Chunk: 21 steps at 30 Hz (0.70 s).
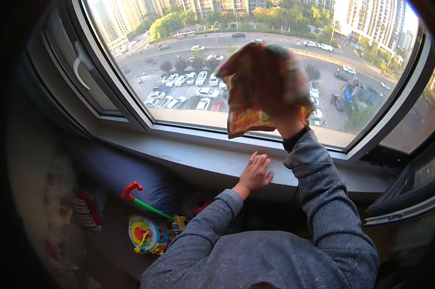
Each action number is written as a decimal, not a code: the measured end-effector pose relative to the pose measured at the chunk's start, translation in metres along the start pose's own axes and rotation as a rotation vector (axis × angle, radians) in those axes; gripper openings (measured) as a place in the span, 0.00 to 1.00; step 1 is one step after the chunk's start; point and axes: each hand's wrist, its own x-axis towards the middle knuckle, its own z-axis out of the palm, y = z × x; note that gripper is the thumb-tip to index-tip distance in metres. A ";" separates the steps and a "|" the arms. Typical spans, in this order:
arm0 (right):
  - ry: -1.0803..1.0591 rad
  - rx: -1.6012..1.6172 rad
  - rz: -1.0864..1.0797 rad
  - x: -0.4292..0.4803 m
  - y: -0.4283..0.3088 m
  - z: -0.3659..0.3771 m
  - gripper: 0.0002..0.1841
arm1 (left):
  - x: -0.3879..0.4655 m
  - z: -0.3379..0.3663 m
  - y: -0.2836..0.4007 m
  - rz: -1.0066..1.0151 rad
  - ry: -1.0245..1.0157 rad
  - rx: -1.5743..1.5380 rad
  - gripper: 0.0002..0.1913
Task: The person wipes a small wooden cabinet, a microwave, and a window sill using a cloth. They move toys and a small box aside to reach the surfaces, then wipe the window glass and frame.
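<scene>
My right hand (279, 88) is raised over the window pane (188, 47), gripping a multicoloured patterned cloth (241, 121). Hand and upper cloth are motion-blurred, so whether the cloth presses on the glass is hard to tell. A dark band (295, 140) circles that wrist. Lower down, my left hand (255, 171) rests on the pale windowsill (199, 153) with nothing in it, its thumb apart from the bent fingers. The cloth's lower corner hangs in front of the frame's bottom rail (210, 135).
To the left is a window sash with a white handle (81, 68). An open sash (408, 195) juts inward at the right. Below the sill stand a colourful toy drum (149, 234), a green stick with a red hook (132, 190), and a dark blue cushion-like thing (131, 169).
</scene>
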 end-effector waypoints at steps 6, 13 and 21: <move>-0.695 0.919 0.264 -0.086 -0.038 -0.003 0.31 | -0.007 -0.009 -0.002 -0.017 0.125 -0.242 0.18; -0.532 0.832 0.042 -0.149 -0.032 -0.015 0.22 | 0.030 -0.020 -0.012 -0.212 0.429 -0.447 0.25; -0.104 0.527 0.194 -0.148 0.027 -0.075 0.21 | 0.059 0.012 0.004 -0.368 0.170 -0.276 0.47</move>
